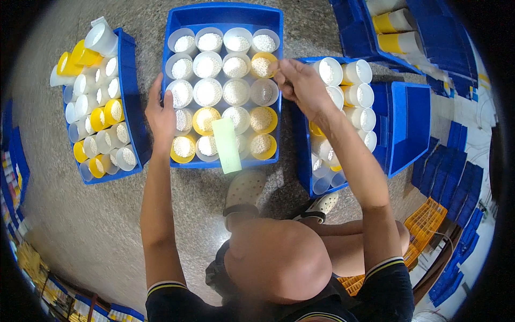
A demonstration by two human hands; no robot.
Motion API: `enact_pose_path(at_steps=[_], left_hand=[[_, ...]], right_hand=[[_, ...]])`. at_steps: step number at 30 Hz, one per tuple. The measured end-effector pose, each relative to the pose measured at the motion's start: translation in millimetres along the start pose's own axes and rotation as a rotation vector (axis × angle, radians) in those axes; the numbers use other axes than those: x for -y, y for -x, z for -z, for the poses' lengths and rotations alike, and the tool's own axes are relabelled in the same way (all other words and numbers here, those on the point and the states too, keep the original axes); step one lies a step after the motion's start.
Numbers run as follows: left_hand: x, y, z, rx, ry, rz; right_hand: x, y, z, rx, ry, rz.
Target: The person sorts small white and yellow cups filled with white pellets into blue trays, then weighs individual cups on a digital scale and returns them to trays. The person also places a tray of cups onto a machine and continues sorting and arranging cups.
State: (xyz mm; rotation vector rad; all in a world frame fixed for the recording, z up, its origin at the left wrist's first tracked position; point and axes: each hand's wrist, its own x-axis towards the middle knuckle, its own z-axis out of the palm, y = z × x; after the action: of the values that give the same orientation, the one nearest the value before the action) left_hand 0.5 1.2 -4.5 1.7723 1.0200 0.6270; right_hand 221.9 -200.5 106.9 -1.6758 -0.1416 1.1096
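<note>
A blue tray [225, 15] lies before me, holding rows of white and yellow cups filled with small white pellets. My left hand [161, 115] grips the tray's left wall, thumb on the rim and fingers along the outside. By the right wall, my right hand [303, 86] is closed, its thumb and fingertips pinched beside a yellow cup [263, 64] in the second row from the far end. Whatever lies between those fingertips is too small or hidden to make out. A pale green paper slip [227, 145] rests across cups in the near rows.
Left of me, another blue tray [131, 107] holds white and yellow cups, some stacked on top. At the right stands a blue tray of cups [306, 172], beside a blue bin [410, 123]. Farther right are stacked blue bins [445, 182] and an orange crate [426, 220].
</note>
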Motion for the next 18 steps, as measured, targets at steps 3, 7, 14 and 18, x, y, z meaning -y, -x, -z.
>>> enact_pose_path(at_steps=[3,7,14,18], left_hand=[[3,0,1,0.002,-0.06,-0.025],[2,0,1,-0.006,-0.086,-0.028],[-3,1,0,-0.004,-0.079,-0.012],[-2,0,0,-0.007,-0.078,-0.027]], right_hand=[[6,-18,3,-0.01,0.087,0.012],[7,-28,7,-0.001,0.241,0.002],[2,-34,5,0.002,0.117,0.045],[3,-33,7,0.029,0.163,0.043]])
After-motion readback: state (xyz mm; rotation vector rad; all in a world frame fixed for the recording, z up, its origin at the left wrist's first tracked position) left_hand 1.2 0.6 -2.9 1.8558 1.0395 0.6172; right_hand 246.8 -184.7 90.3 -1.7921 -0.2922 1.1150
